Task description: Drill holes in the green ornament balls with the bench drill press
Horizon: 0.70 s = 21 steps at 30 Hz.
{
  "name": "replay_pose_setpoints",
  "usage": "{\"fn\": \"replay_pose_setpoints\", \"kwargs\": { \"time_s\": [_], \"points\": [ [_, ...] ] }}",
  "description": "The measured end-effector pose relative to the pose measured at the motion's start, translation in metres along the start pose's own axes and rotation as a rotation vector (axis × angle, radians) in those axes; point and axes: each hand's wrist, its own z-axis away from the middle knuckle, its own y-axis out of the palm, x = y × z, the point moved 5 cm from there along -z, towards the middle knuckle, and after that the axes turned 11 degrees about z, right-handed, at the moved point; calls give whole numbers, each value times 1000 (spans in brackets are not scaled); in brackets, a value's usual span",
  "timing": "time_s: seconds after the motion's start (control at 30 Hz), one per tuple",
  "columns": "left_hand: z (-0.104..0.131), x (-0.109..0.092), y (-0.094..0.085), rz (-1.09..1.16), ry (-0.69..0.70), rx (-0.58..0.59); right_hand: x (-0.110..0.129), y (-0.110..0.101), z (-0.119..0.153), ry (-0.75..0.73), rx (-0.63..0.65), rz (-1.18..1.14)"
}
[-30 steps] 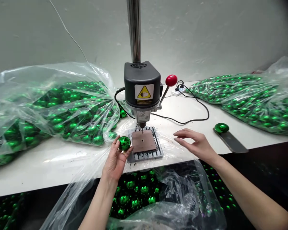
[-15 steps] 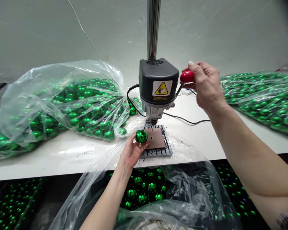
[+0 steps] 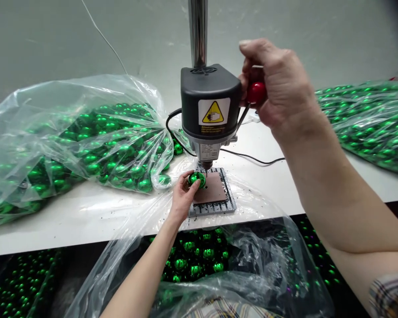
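The right hand (image 3: 281, 84) is closed around the red knob (image 3: 257, 93) and hides part of it; the right forearm (image 3: 338, 185) covers some of the desk (image 3: 69, 225) and of the right bag of balls (image 3: 368, 128), which runs out of view. The metal column (image 3: 199, 31) is cut off at the top. The left hand (image 3: 181, 198) pinches the green ball (image 3: 198, 178) between thumb and fingers, covering its left side in part. Contact between ball and drill bit (image 3: 206, 174) cannot be determined.

The ball is glossy and mirror-like, with dark reflections. It is over the left part of the brown board (image 3: 215, 194), beneath the drill press (image 3: 208, 106).

The desk's near edge passes just beyond the near bag of balls (image 3: 268, 247). White desk surface separates the left bag of balls (image 3: 99, 90) from the left forearm (image 3: 152, 265).
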Motion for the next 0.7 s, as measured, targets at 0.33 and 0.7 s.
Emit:
{"fn": "replay_pose_setpoints", "kwargs": {
  "time_s": [0.33,0.7],
  "points": [
    [-28,17,-7,-308,95,176,6,9,11,87,-96,-144],
    [-14,9,13,-529,226,450,3,11,7,136,-113,-136]
  ]
}}
